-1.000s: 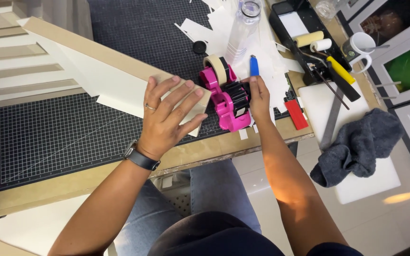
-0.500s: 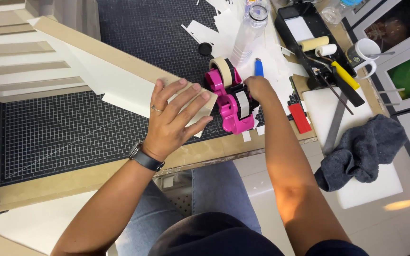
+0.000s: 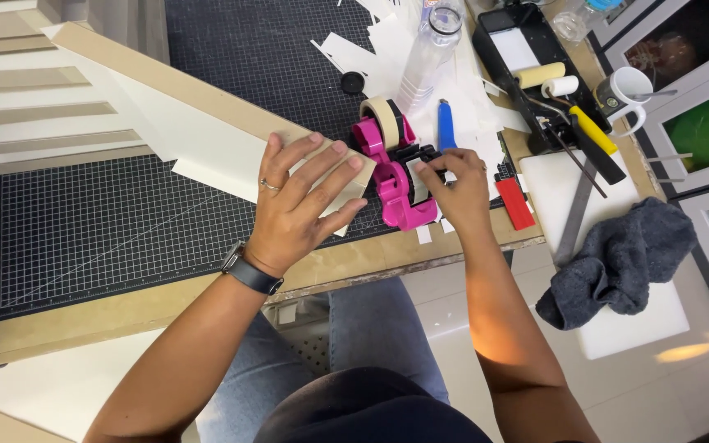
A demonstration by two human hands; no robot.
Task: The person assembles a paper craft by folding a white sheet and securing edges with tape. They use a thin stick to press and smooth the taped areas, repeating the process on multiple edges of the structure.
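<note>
At the near edge of the work table (image 3: 166,308), a pink tape dispenser (image 3: 395,184) stood upright on the black cutting mat (image 3: 108,238), with a roll of tan tape (image 3: 383,119) on its far end. The right hand (image 3: 457,193) was at the dispenser's right side, its fingertips (image 3: 428,168) narrowed in a pinch on the strip of tape at the dispenser's front. The left hand (image 3: 301,205) lay flat with fingers spread wide, pressing down on the end of a long cardboard board (image 3: 207,90) faced with white paper, just left of the dispenser. A ring was on one finger and a dark watch (image 3: 252,271) sat on the wrist.

Just beyond the dispenser lay a blue knife (image 3: 446,125) and a clear plastic bottle (image 3: 430,53) among scraps of white paper (image 3: 371,53). A small black cap (image 3: 352,82) rested on the mat to the left of the bottle. A red lighter-shaped item (image 3: 515,203) lay to the right of the right hand. Farther right, a black tray (image 3: 494,29) held a small paint roller (image 3: 543,75) and a yellow-handled tool (image 3: 592,131). A white mug (image 3: 629,86) stood beside the tray. A metal ruler (image 3: 576,209) lay on a white board, and a grey cloth (image 3: 617,258) was bunched at its near end, well apart from both hands.
</note>
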